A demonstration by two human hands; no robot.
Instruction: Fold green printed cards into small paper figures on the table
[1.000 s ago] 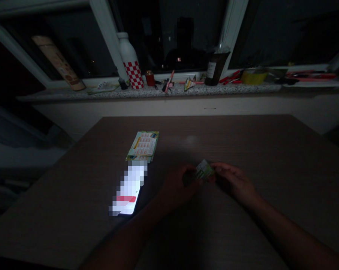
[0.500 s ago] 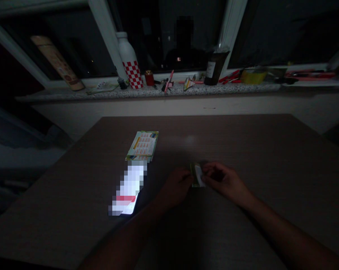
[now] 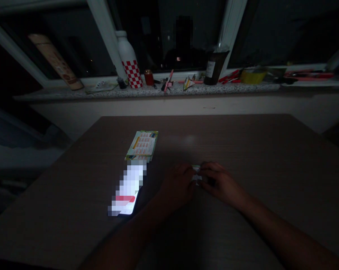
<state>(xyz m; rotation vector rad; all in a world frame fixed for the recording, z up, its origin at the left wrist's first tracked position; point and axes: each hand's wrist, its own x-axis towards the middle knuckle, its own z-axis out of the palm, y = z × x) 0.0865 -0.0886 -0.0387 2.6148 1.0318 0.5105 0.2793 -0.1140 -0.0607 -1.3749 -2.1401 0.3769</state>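
Note:
A small paper card (image 3: 196,177), pale with dark print and a greenish far edge, lies between my hands at the middle of the table. My left hand (image 3: 178,183) is closed on its left side, fingers bent over it. From the other side, my right hand (image 3: 220,183) pinches the right edge, thumb nearest me. The fingers hide much of the card, and dim light blurs its print. To the left, a stack of printed paper cards (image 3: 143,144) with rows of reddish marks lies flat. Just below the stack is a lit phone (image 3: 130,191), its screen pixelated.
The brown table (image 3: 242,142) runs back to a wall below a stone windowsill (image 3: 169,90). On the sill stand a red-checked white bottle (image 3: 132,67), a tan cylinder (image 3: 57,62), a small red jar (image 3: 148,78), a dark pouch (image 3: 214,69) and a yellow item (image 3: 253,77).
My hands have come closer together over the card. Its green strip, visible before beside the white side, is now mostly out of sight, and a pale printed face shows. The stack and phone stay put.

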